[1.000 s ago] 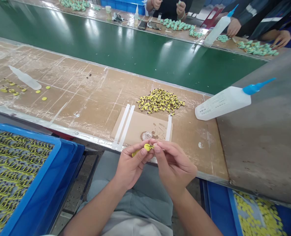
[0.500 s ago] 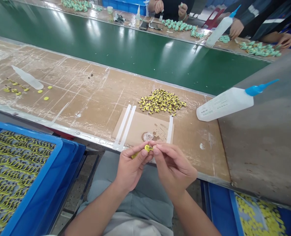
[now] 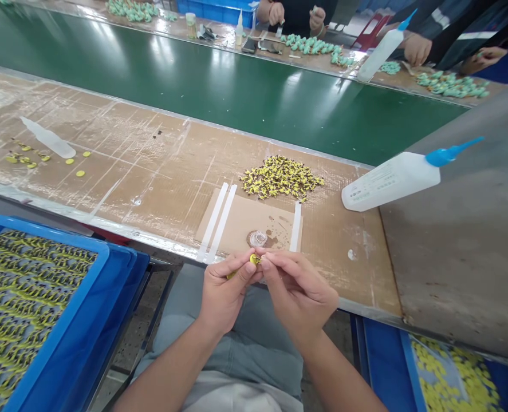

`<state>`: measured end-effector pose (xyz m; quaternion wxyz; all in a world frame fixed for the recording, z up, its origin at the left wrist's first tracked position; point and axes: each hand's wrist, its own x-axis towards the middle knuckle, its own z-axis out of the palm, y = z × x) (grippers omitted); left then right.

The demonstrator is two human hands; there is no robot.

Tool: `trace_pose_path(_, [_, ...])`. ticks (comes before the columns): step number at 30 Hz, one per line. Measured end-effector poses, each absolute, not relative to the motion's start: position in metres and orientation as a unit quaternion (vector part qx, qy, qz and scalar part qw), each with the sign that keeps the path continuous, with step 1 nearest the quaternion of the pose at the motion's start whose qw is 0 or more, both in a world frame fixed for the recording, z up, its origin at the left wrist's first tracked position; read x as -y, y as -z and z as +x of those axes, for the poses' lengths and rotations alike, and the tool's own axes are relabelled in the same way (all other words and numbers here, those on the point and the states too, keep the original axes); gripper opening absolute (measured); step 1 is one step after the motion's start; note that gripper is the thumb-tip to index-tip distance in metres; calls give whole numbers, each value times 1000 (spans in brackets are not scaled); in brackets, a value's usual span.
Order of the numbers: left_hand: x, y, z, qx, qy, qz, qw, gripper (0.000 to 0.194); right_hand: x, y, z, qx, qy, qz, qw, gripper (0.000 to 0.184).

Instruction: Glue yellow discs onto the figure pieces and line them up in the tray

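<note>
Nice tidy pinch you've got there. Your left hand point(image 3: 223, 294) has its thumb and fingers closed on a yellow disc point(image 3: 254, 259), right at the fingertips, just over the near edge of the workbench point(image 3: 163, 209). A second yellow piece point(image 3: 231, 275) peeks out by your left fingers; can't tell how it's held. Your right hand point(image 3: 303, 292) is clamped with thumb and fingertip on a tiny dark-and-yellow part point(image 3: 259, 260) right beside the disc. Too small to say if the two touch.

For fiddly stuff like this, I'd let the left be the steady one and make the fine adjustments with the right. Go easy on the squeeze, since bits this small could twist or ping out. Your fingertips cover a lot, so tilting the disc's face toward you might help.

Also, watch your knuckles: the clear, wet-looking blob point(image 3: 258, 238) sits just beyond them on the taped cardboard sheet point(image 3: 240, 214). The pile of little black-and-yellow pieces point(image 3: 282, 177) is behind that, and the blue-nozzled bottle point(image 3: 389, 182) leans off to your right.
</note>
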<state>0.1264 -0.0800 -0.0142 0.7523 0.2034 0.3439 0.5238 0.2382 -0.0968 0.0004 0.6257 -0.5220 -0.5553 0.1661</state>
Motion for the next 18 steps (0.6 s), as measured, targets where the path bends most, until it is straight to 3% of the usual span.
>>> trace_pose_path(18, [85,17,124,-406,-518,302,689,25,100,-5,243,500,-257,-549,618,25])
